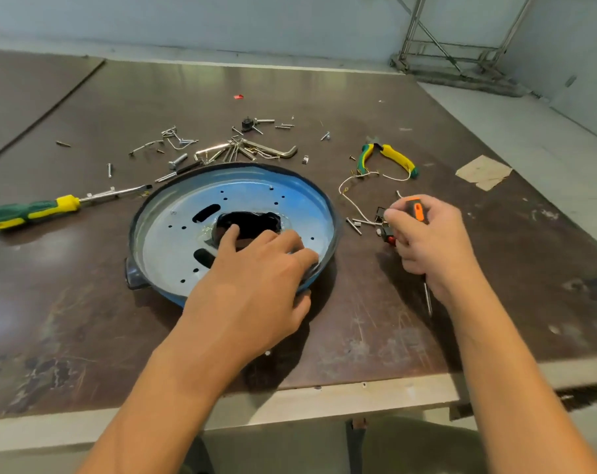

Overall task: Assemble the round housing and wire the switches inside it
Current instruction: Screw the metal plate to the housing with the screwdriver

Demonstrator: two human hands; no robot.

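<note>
On a worn worktable [375, 336], the left hand [256, 285] lies spread on the round blue housing [174, 241], forefinger at its central opening, thumb at the near rim. The right hand [430, 241] grips an orange-handled screwdriver [416, 208] beside the wired switches [384, 230]. Beyond lie pliers [393, 157] and scattered screws [228, 150].

Workshop: scarred workbench [85, 319], screwdriver [30, 210], pliers [389, 159], loose screws [222, 148].
</note>
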